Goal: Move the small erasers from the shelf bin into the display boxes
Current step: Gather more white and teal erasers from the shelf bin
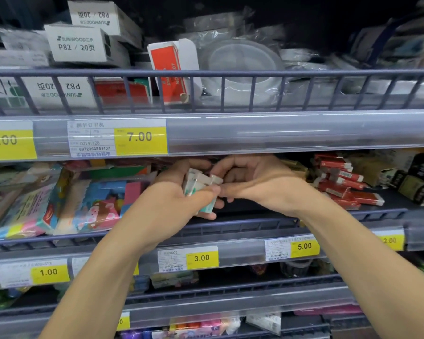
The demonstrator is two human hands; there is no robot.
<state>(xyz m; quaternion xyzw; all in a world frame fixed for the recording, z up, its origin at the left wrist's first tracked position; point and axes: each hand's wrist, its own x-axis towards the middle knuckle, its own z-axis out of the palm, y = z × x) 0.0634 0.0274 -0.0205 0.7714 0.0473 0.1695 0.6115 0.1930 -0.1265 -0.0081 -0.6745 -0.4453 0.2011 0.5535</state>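
Both hands work at the front of the middle shelf, just under the price rail of the shelf above. The left hand grips a cluster of small erasers, white blocks with pale green sleeves, with its fingers curled round them and its thumb across the front. One eraser hangs at the lower edge of the cluster, below the thumb. The right hand is cupped, its fingers curled toward the cluster; its fingertips meet the top eraser and the left thumb. Whether it pinches that eraser or only touches it cannot be told.

Containers: no bin or display box can be made out around the hands; the shelf floor beneath them is dark and its contents are not discernible.

To the right of the hands, on the same shelf, lies a loose pile of red-sleeved erasers, and beyond it stand dark printed boxes. To the left, colourful stationery packs lean against the wire front rail.

The upper shelf holds white Sunwood cartons marked P82, an open red-and-white staple box standing on end, and clear round containers in plastic wrap. Its wire fence and the clear price rail, with a yellow 7.00 tag, overhang the work area and hide the rear of the middle shelf. Lower rails carry tags 1.00, 3.00 and 5.00.
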